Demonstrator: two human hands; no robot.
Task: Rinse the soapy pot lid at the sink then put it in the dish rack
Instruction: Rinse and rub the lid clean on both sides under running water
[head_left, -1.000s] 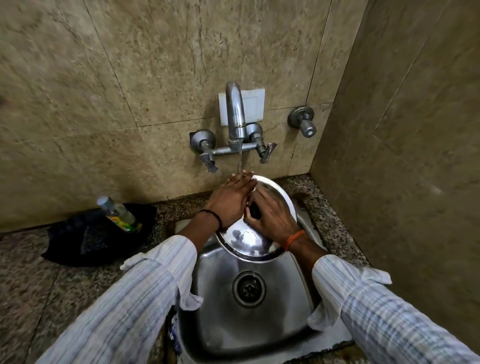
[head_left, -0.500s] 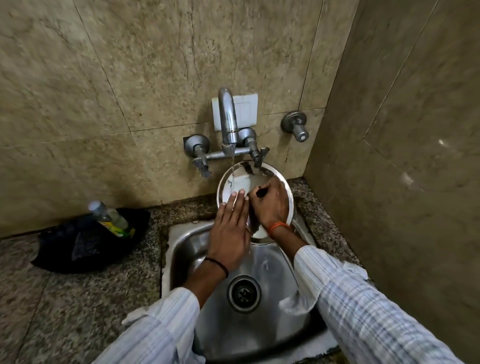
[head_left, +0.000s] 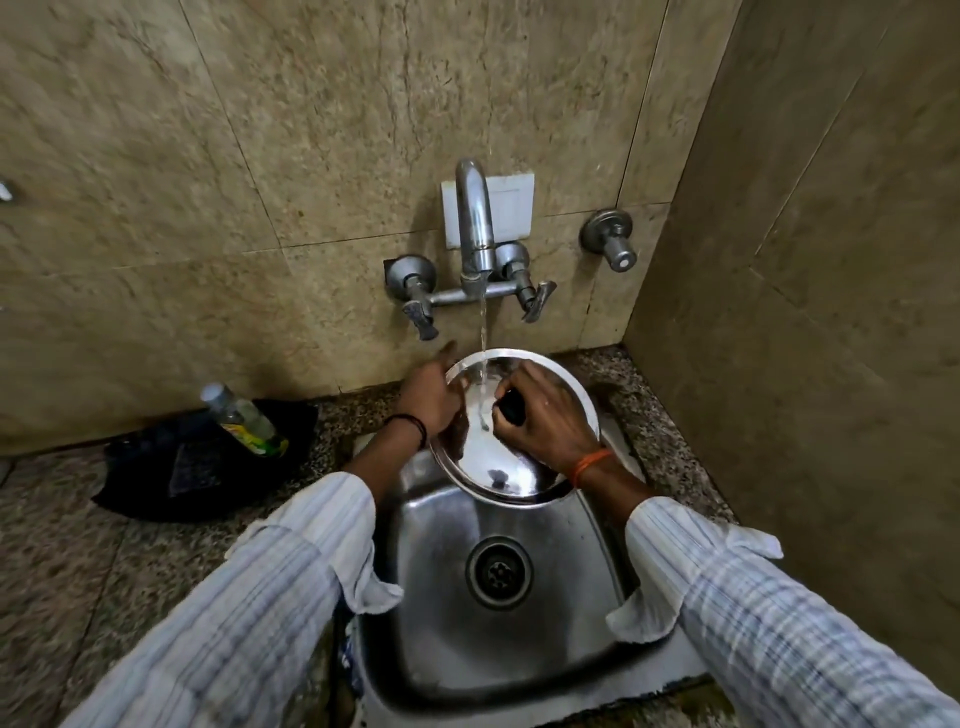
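A round steel pot lid (head_left: 498, 467) with a black knob (head_left: 513, 405) is held over the back of the steel sink (head_left: 441, 597). A thin stream of water (head_left: 483, 332) from the wall faucet (head_left: 474, 228) lands on the lid's top face. My right hand (head_left: 545, 415) is closed around the knob. My left hand (head_left: 428, 397) holds the lid's left rim, fingers lying on its wet surface and the index finger pointing up. No dish rack is in view.
The sink's drain (head_left: 498, 573) lies below the lid. On the speckled granite counter (head_left: 104, 561) to the left sits a black cloth (head_left: 171, 467) with a clear bottle (head_left: 241, 418) on it. Tiled walls close the back and the right side.
The lid tilted from nearly upright to flatter, top face under the stream. My left hand shifted from the lid's face to its left rim. The right hand kept the knob.
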